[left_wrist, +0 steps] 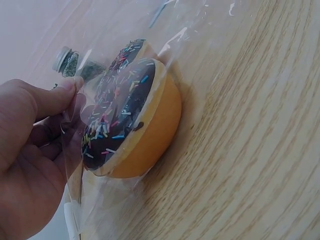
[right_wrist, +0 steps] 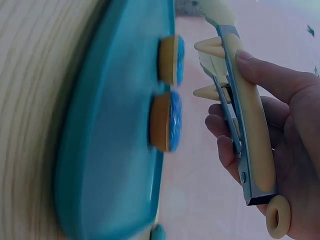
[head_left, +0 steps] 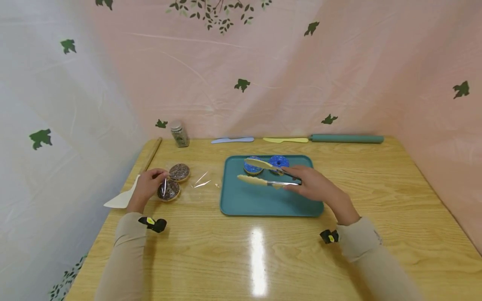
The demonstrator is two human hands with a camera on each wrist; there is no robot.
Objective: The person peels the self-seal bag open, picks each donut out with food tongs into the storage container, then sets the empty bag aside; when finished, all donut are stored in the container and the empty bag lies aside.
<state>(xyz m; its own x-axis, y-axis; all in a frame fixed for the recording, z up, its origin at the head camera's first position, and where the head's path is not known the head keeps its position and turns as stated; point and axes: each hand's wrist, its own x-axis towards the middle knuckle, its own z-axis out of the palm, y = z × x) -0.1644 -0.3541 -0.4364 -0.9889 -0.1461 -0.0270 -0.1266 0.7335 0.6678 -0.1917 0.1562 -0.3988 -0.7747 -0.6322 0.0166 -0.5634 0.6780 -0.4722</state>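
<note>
here, 2 chocolate donuts [head_left: 169, 191], just beside left hand [head_left: 148, 185]

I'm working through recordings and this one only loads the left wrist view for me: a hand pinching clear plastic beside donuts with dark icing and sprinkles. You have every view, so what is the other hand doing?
Observer: The right hand is holding a pair of tongs.
Reviewer: None of that shows on my side. Where are the tongs?
Observer: In the head view they are over a teal tray.
Reviewer: Is anything on that tray?
Observer: Yes, two blue-topped donuts sit on it, side by side.
</note>
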